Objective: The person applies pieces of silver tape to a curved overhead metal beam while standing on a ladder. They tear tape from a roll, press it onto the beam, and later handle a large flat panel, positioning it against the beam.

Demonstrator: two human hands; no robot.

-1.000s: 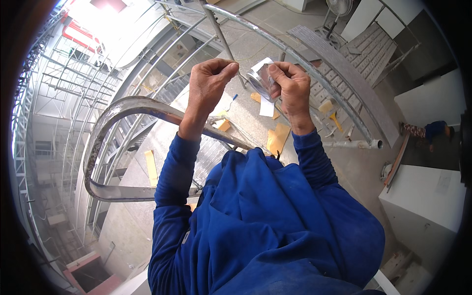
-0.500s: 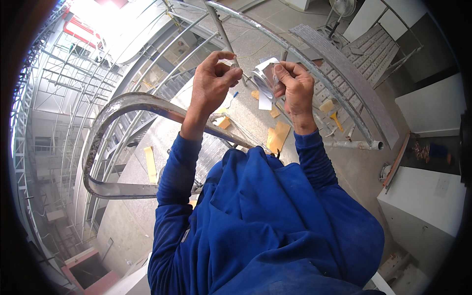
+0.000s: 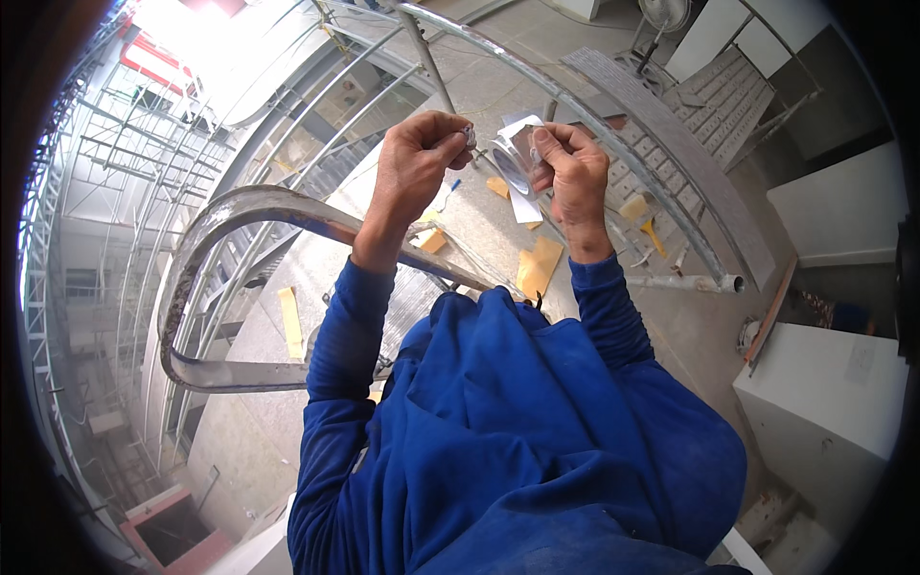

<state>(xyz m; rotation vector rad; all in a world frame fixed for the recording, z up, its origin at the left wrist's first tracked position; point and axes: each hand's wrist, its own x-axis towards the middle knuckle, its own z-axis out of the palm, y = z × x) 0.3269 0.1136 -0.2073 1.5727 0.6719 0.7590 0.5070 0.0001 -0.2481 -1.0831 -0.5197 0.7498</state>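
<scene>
My right hand [image 3: 578, 182] grips a roll of white tape [image 3: 515, 171] at its upper edge. A white strip hangs loose from the roll's lower side. Clear, shiny film shows between the roll and my thumb. At about the same height, a short gap to the left, my left hand [image 3: 414, 168] is closed in a pinch. Between its thumb and forefinger sits a small, shiny, crumpled bit [image 3: 469, 136], too small to name. Both hands are raised in front of me, above the work platform, and do not touch each other.
A curved metal rail [image 3: 230, 206] passes under my left forearm. Another tubular rail [image 3: 613, 134] runs beyond my right hand. Yellow pieces [image 3: 540, 266] and a yellow-handled tool [image 3: 655, 238] lie below. Scaffolding [image 3: 115, 192] fills the left; a fan [image 3: 666, 13] and a white box [image 3: 824, 383] stand right.
The fingers of my left hand have closed from a loose curl into a pinch, and a shiny bit now shows in them. My right hand with the tape roll has barely moved.
</scene>
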